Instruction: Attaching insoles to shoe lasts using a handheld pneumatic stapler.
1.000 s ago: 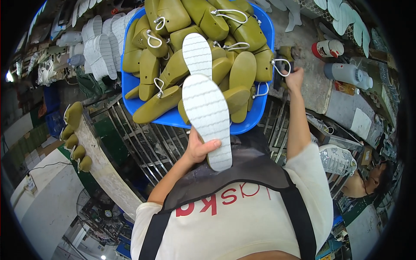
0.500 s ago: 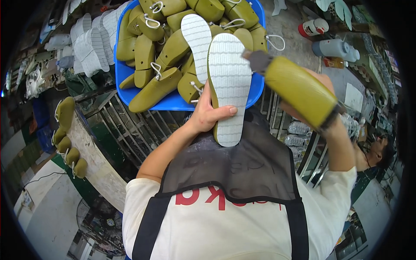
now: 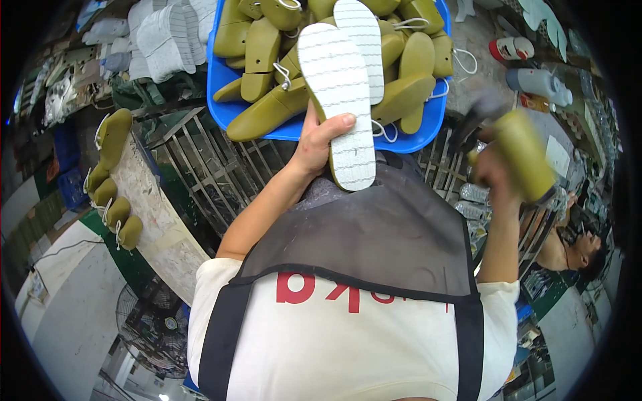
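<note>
My left hand (image 3: 315, 146) grips a shoe last with a white ribbed insole (image 3: 338, 87) lying sole-up on it. The thumb presses across the insole, and the olive last (image 3: 331, 164) shows only along its left edge. To the right, my right hand (image 3: 493, 170) is closed round an olive-yellow air staple gun (image 3: 525, 154). The gun's dark nose is blurred by motion and stands apart from the insole. Just beyond the held last, a second white insole (image 3: 359, 30) rests over the olive lasts (image 3: 267, 112) piled in a blue tub (image 3: 428, 134).
A bench (image 3: 157, 234) at left carries several olive lasts (image 3: 115, 137) with white cords. Stacked white insoles (image 3: 164, 43) lie at far left. Metal racks (image 3: 194, 150) flank my lap. Bottles (image 3: 531, 81) stand at far right, with another person (image 3: 575, 250) below them. A fan (image 3: 150, 327) is at lower left.
The staple gun has swung right, away from the insole, with my right hand. The tub and bench appear shifted rightward in the view. My left hand keeps its grip on the last.
</note>
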